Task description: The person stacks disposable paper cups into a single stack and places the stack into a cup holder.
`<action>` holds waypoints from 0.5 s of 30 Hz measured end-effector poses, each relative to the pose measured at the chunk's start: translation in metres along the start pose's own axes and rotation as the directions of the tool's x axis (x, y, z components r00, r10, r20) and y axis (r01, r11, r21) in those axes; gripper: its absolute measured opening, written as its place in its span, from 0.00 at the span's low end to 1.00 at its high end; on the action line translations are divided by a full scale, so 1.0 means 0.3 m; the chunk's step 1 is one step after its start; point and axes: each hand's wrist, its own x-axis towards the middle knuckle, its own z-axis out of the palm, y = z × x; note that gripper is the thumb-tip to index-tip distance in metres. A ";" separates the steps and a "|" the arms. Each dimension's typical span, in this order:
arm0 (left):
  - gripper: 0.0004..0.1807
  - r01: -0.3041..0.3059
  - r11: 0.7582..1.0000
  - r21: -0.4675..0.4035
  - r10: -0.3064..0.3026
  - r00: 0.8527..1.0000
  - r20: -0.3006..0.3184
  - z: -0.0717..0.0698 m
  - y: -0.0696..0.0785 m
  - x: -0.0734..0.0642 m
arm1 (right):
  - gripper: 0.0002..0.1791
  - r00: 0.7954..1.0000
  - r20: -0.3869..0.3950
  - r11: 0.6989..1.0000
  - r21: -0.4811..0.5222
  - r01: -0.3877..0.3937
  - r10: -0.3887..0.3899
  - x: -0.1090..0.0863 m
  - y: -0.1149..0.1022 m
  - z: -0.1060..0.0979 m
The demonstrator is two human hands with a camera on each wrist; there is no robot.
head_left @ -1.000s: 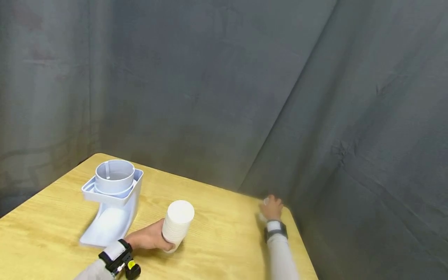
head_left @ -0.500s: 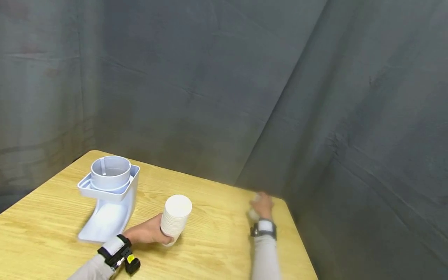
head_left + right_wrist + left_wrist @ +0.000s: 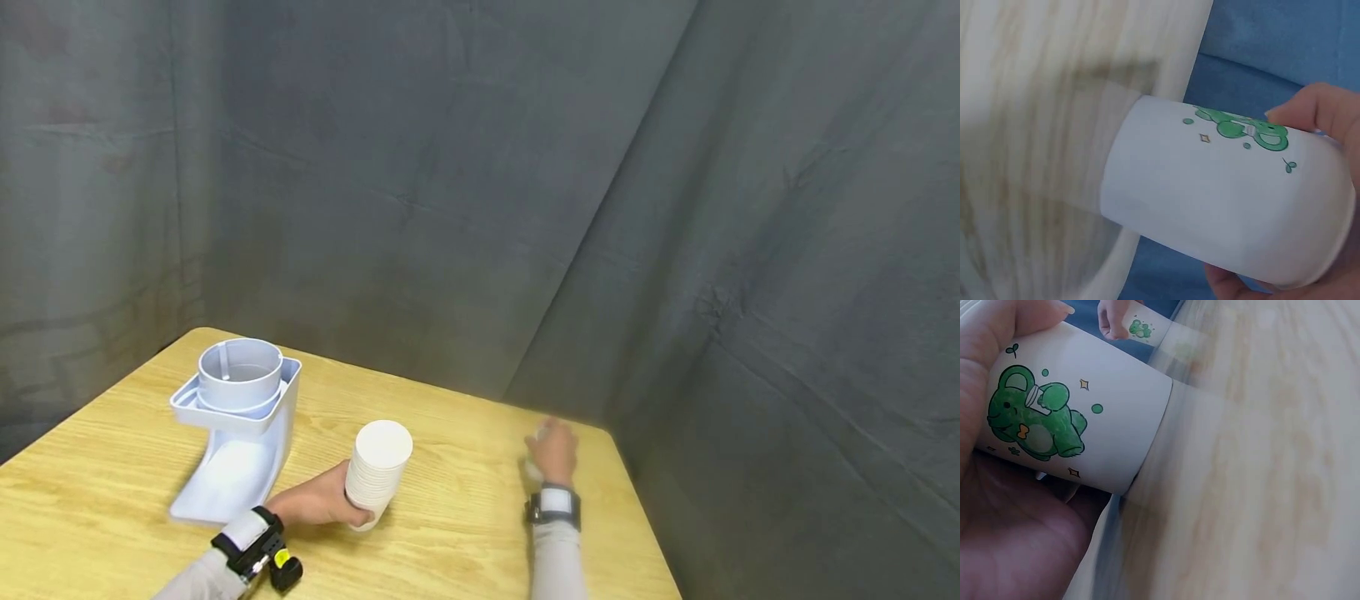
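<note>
In the head view my left hand [image 3: 318, 498] grips a stack of white paper cups [image 3: 375, 479], fingers and thumb round its lower part. The stack leans slightly, rims up. A green cartoon bear is printed on the lowest cup [image 3: 1116, 394] in the left wrist view, its base close over the wood. Toward the table's far right corner, my right hand [image 3: 555, 450] holds a single paper cup [image 3: 1222, 194] near its rim. That cup carries the same green print, and its base end is right at the tabletop in the right wrist view.
A pale plastic stand [image 3: 225, 479] with a curved foot is at the left of the wooden table [image 3: 457, 500]. On its upper tray sits a round open holder [image 3: 240, 379]. Dark grey curtain [image 3: 412, 208] hangs along the table's back and right edges.
My right hand has shifted left from the far right corner, with the cup in it. The left hand keeps its grip on the stack and has hardly moved.
</note>
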 end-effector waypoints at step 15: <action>0.41 0.026 1.000 0.017 -0.026 1.000 -0.002 -0.005 -0.005 0.009 | 0.29 0.996 0.077 0.952 0.304 0.023 -0.048 -0.030 -0.152 0.009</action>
